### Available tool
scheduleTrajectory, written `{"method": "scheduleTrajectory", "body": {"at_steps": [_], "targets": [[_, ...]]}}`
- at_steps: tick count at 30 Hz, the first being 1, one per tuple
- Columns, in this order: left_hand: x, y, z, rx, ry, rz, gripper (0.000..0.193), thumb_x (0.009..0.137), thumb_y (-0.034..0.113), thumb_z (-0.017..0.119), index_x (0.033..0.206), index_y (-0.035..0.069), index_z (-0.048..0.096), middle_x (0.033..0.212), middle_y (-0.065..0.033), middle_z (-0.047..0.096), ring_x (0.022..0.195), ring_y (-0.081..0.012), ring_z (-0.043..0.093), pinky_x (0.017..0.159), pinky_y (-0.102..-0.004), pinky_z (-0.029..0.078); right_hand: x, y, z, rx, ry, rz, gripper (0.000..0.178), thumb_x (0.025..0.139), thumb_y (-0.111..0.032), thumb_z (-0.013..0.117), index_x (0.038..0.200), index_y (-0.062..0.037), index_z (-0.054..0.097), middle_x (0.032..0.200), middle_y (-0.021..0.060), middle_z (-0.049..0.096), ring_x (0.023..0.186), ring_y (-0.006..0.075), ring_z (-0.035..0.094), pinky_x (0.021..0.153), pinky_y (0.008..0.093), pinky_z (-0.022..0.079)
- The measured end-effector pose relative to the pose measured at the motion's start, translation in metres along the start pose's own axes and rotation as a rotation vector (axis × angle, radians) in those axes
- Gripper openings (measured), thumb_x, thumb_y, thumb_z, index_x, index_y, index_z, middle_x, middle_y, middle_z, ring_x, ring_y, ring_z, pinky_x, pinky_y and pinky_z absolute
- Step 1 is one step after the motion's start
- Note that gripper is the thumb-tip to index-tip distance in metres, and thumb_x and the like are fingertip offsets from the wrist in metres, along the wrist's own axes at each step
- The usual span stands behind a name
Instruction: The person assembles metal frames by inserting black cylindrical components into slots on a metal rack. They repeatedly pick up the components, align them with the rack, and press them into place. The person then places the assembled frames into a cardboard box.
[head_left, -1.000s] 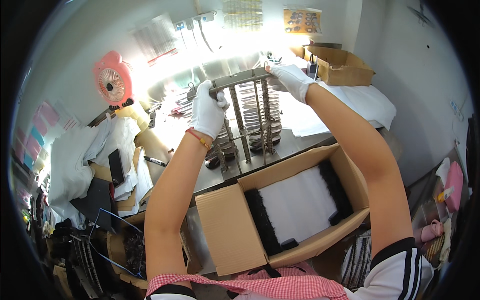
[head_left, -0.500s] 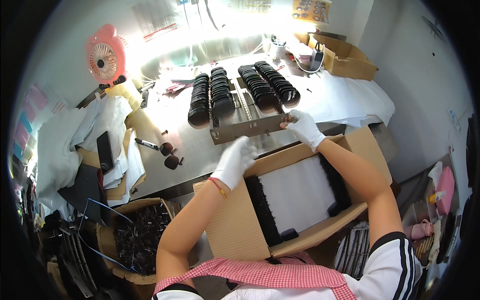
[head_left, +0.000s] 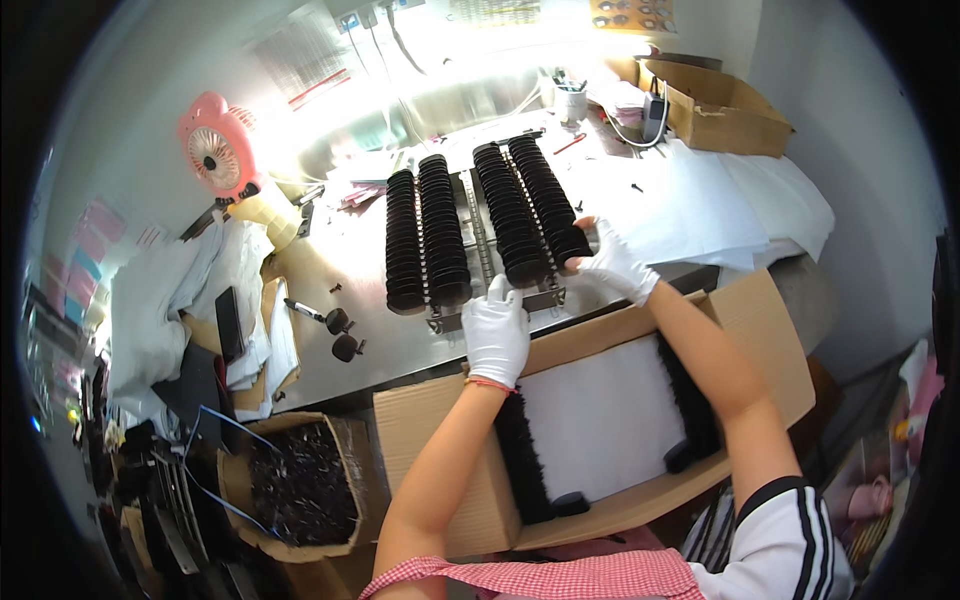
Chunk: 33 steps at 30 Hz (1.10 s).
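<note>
A metal rack [head_left: 479, 225] on the bench carries four rows of round dark lenses [head_left: 443, 240], standing on edge close together. My left hand [head_left: 497, 335], in a white glove, reaches to the rack's near bar, fingers stretched forward by the end of the third row from the left. My right hand [head_left: 618, 268], gloved with bare fingertips showing, has thumb and forefinger around the near end of the rightmost row. Below the hands is an open cardboard box [head_left: 450, 455] holding a white sheet [head_left: 605, 420] with black rows along both sides.
Loose dark lenses [head_left: 347, 347] and a marker [head_left: 304, 310] lie left of the rack. A pink fan [head_left: 218, 145] stands far left, white sheets [head_left: 690, 205] lie right, and a cardboard carton [head_left: 720, 115] is behind. A box of dark pieces [head_left: 300, 485] sits lower left.
My left hand has moved right to the rack's near bar. My right hand has shifted from the bar's corner to the rightmost row's end. The rack's broad front face now shows less.
</note>
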<state>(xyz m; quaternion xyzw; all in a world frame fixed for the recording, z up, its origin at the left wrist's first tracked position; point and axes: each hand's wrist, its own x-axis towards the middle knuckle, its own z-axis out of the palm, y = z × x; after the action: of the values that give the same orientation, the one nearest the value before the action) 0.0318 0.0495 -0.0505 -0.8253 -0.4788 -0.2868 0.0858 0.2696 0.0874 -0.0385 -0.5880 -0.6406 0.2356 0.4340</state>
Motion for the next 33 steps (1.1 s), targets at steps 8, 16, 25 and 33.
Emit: {"method": "scheduleTrajectory", "body": {"at_steps": [8,16,25,33], "targets": [[-0.005,0.019,0.018,0.065,0.01,-0.107,0.013,0.08,0.017,0.072,0.085,0.012,0.062,0.09,-0.005,0.066,0.073,-0.0301,0.063,0.069,-0.0429,0.049,0.001,-0.002,-0.008,0.286,-0.391,-0.089,0.065,0.073,0.002,0.069,0.136,-0.0092,0.057,0.121,0.0123,0.066,0.108,0.0141,0.06,0.098,0.0282,0.047],[-0.007,0.017,0.018,0.048,0.023,-0.093,0.011,0.08,0.014,0.071,0.087,0.012,0.063,0.088,-0.0053,0.065,0.073,-0.0307,0.062,0.07,-0.043,0.05,-0.035,0.001,0.038,-0.004,0.143,-0.394,0.058,0.082,0.008,0.058,0.138,-0.0025,0.053,0.12,0.023,0.066,0.107,0.0342,0.066,0.093,0.0352,0.054],[-0.017,0.072,0.004,-0.223,0.207,-0.566,0.041,0.078,0.012,0.071,0.109,0.002,0.047,0.133,-0.024,0.043,0.125,-0.0388,0.043,0.107,-0.0491,0.036,-0.002,-0.013,0.007,-0.361,0.317,-0.781,0.034,0.086,0.004,0.056,0.119,-0.0018,0.063,0.12,0.0153,0.067,0.109,0.0288,0.065,0.095,0.0396,0.052],[0.004,0.102,-0.031,-2.247,0.254,-1.28,0.026,0.1,0.035,0.055,0.118,0.017,0.059,0.117,-0.0034,0.062,0.103,-0.0208,0.06,0.098,-0.0405,0.048,-0.075,-0.056,-0.017,-0.125,-0.356,-0.713,0.059,0.087,-0.02,0.064,0.142,-0.0077,0.047,0.147,0.0186,0.046,0.138,0.038,0.041,0.114,0.0635,0.021]]}}
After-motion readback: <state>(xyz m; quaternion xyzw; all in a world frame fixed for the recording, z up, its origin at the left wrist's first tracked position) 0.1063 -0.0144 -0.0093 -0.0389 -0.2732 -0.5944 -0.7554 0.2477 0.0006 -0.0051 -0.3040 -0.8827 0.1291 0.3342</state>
